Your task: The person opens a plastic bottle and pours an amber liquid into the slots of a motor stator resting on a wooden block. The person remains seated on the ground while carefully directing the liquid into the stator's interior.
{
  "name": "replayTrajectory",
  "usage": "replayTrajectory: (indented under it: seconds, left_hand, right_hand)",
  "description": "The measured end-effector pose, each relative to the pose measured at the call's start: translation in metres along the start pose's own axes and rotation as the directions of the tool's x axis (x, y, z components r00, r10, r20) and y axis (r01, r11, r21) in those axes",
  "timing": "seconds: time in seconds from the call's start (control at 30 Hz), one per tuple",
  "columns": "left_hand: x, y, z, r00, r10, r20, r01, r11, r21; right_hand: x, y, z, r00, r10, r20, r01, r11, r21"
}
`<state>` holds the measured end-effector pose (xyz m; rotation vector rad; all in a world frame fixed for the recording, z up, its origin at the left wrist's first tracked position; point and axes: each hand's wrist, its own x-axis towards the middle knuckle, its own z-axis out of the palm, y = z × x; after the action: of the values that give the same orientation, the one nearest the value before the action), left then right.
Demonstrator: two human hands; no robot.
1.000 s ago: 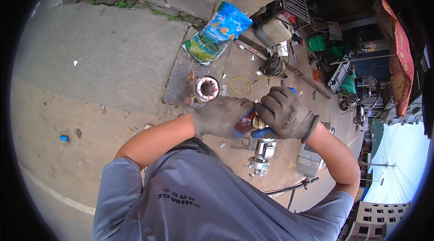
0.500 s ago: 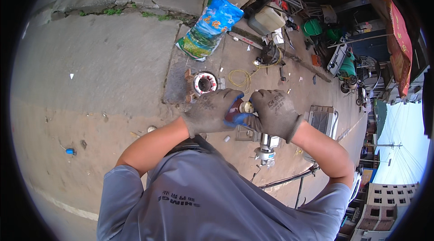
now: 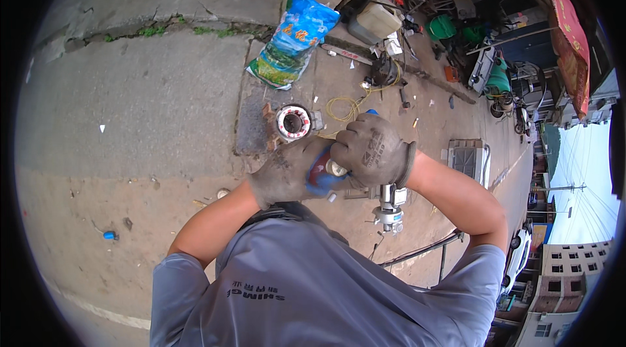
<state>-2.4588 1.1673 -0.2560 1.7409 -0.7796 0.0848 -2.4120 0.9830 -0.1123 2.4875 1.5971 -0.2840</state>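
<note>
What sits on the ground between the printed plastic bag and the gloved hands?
In the head view, a round motor stator with a red-and-white ring lies on a dark patch of concrete, between the printed bag and the left hand, which holds a blue part.

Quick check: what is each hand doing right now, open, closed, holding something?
Left hand: gloved, closed around a blue object.
Right hand: gloved, closed on the same blue object, over its pale round end.

Both gloved: left hand [image 3: 290, 171] and right hand [image 3: 375, 149] pressed together, fingers seemingly curled closed.
</note>
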Motion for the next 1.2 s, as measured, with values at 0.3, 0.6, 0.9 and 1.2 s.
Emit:
replayTrajectory:
  seconds: [0.3,0.6,0.9,1.2]
  left_hand:
    - [-0.013,-0.018,-0.003,0.990,-0.141,0.004,0.141,0.990,0.024]
    - [-0.011,-0.057,0.020,0.989,-0.130,-0.072,0.133,0.990,0.036]
    - [0.003,-0.104,0.081,0.941,-0.328,0.088,0.339,0.911,-0.233]
    - [0.019,-0.220,0.171,0.890,-0.276,0.363,0.348,0.926,-0.149]
  right_hand:
    - [0.011,-0.018,0.030,0.933,0.339,-0.121,-0.321,0.935,0.148]
    - [-0.008,-0.025,0.103,0.700,0.681,-0.216,-0.437,0.647,0.624]
    - [-0.015,-0.100,0.305,0.289,0.942,-0.172,-0.266,0.251,0.931]
    - [0.020,-0.077,0.427,0.047,0.955,0.293,0.215,-0.296,0.931]
